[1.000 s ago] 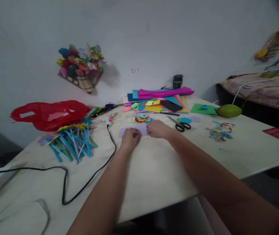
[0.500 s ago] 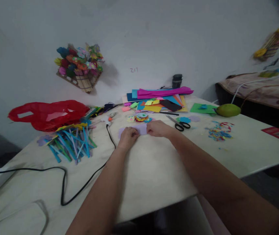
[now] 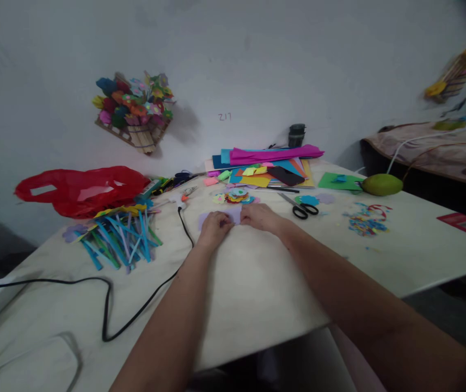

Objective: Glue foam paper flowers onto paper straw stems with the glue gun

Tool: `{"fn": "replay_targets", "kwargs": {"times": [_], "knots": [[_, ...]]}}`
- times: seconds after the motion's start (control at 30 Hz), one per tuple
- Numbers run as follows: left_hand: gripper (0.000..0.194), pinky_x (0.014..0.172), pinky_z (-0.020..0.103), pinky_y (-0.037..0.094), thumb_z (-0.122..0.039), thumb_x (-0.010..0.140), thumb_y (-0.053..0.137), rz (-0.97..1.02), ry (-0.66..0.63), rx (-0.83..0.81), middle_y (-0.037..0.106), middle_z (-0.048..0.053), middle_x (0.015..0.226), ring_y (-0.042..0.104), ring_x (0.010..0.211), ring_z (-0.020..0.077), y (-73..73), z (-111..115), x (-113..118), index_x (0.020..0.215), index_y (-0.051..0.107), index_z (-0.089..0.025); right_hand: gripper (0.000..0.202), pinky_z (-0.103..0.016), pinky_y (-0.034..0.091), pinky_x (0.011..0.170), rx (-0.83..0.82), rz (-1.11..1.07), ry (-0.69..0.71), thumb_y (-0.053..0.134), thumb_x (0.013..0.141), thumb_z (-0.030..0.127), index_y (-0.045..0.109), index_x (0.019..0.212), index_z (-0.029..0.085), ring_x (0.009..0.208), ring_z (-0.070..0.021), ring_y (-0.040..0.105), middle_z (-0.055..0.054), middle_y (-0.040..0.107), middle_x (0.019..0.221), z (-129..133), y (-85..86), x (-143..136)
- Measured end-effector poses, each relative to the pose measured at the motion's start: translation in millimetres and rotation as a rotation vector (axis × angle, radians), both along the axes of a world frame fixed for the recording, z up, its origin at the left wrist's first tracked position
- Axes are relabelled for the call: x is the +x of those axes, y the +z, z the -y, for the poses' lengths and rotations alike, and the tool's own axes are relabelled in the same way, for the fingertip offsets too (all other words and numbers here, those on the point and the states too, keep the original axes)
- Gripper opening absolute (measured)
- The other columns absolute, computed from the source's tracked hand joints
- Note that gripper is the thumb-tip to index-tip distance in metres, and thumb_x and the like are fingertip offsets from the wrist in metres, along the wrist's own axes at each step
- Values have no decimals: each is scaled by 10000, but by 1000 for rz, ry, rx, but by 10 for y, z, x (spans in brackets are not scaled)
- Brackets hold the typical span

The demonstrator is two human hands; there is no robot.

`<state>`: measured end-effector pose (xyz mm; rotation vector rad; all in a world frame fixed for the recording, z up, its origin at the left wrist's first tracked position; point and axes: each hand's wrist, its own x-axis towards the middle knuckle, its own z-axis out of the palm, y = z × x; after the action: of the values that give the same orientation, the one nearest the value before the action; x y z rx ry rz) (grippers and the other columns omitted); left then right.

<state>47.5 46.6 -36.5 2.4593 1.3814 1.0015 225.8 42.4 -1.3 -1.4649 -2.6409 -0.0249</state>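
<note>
A strip of light purple paper [image 3: 235, 213] lies on the pale table in front of me, its near edge partly hidden by my fingers. My left hand [image 3: 215, 228] grips it left of its middle, fingers bent and pressed together. At the strip's right end, my right hand [image 3: 261, 217] is closed on the paper, knuckles up. Just behind the strip sits a stack of colourful scalloped paper flowers [image 3: 238, 195]. Black-handled scissors [image 3: 304, 210] lie to the right of my right hand.
Paper strips [image 3: 121, 239] and a red plastic bag [image 3: 90, 190] are on the left, near a black cable [image 3: 108, 305]. Coloured sheets [image 3: 276, 155] lie at the back. Paper scraps [image 3: 367, 220] and a green fruit [image 3: 382, 184] are on the right.
My right hand has shifted slightly left along the purple paper, closer to my left hand. My left hand has stayed nearly where it was.
</note>
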Motion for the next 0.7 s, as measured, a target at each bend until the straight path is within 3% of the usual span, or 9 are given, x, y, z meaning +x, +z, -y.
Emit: {"fn": "replay_targets", "kwargs": {"times": [0.43,0.7], "knots": [[89,799,294,397,-253,712,563,-61,33,25,617,35,921,518,864,162,-30,-39,2,661,582,-182,200,-208,376,701,-26,-13,-60,448,805,236,602,920,182,921,-164,542,-61,608,988,-16,-33,-19],[117,837,311,375,-262,748,521,-202,100,36,604,58,934,494,919,187,-11,-46,46,696,584,-179,197,-218,389,664,-59,-59,-134,462,785,253,617,883,179,872,-182,568,-68,636,940,-30,-47,-44]]}}
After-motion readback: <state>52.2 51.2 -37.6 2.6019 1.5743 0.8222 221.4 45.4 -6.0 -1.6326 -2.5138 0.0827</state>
